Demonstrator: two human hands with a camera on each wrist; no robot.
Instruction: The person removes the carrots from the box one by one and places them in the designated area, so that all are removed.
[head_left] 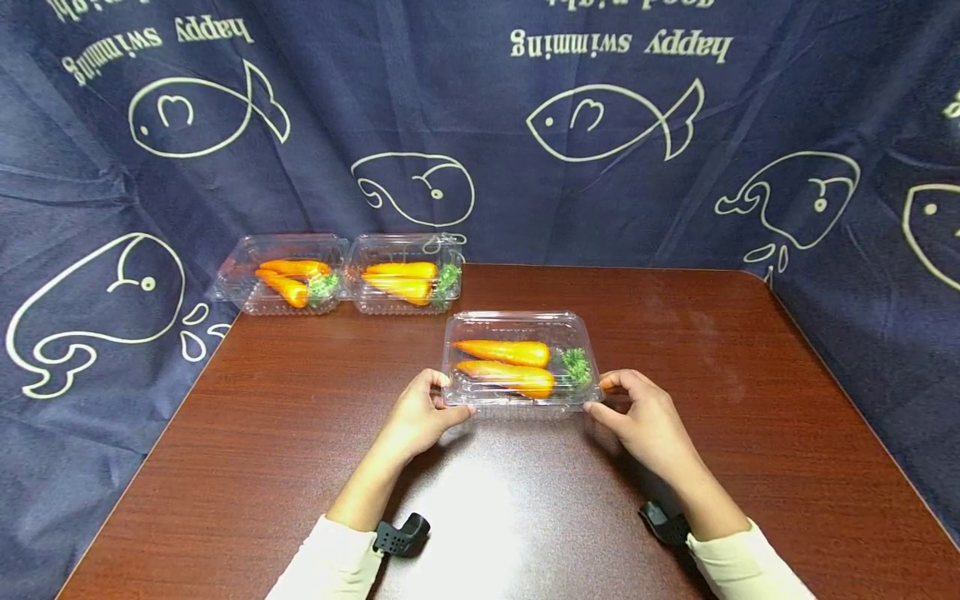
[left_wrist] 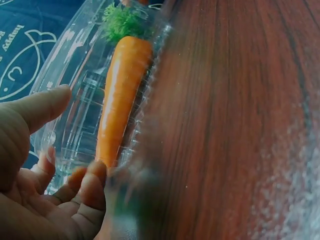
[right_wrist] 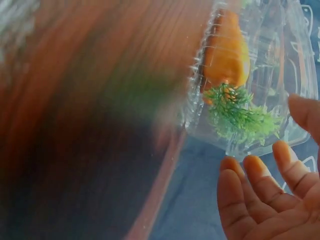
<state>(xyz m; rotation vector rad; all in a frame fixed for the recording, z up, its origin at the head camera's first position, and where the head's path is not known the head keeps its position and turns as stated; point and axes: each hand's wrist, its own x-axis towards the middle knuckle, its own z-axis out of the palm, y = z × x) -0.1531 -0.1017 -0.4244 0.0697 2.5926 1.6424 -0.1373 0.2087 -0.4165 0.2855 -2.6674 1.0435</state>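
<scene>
A clear plastic clamshell box point(head_left: 517, 405), lid down, is in the middle of the head view. Inside lie two orange carrots point(head_left: 513, 379), with a green leafy sprig point(head_left: 576, 367) at the right end. My left hand point(head_left: 420, 417) holds the near left corner, thumb along the front and fingers at the side. At the near right corner, my right hand point(head_left: 648, 421) grips in the same way. The left wrist view shows one carrot point(left_wrist: 120, 100) through the clear wall, near my fingertips. In the right wrist view, the sprig point(right_wrist: 240, 112) is close to my fingers.
Two similar clear boxes stand side by side at the back left of the brown table point(head_left: 720, 350): a left box point(head_left: 240, 258) and a right box point(head_left: 408, 243), both containing carrots and greenery. A dark blue fish-print cloth point(head_left: 495, 108) hangs behind and around the table.
</scene>
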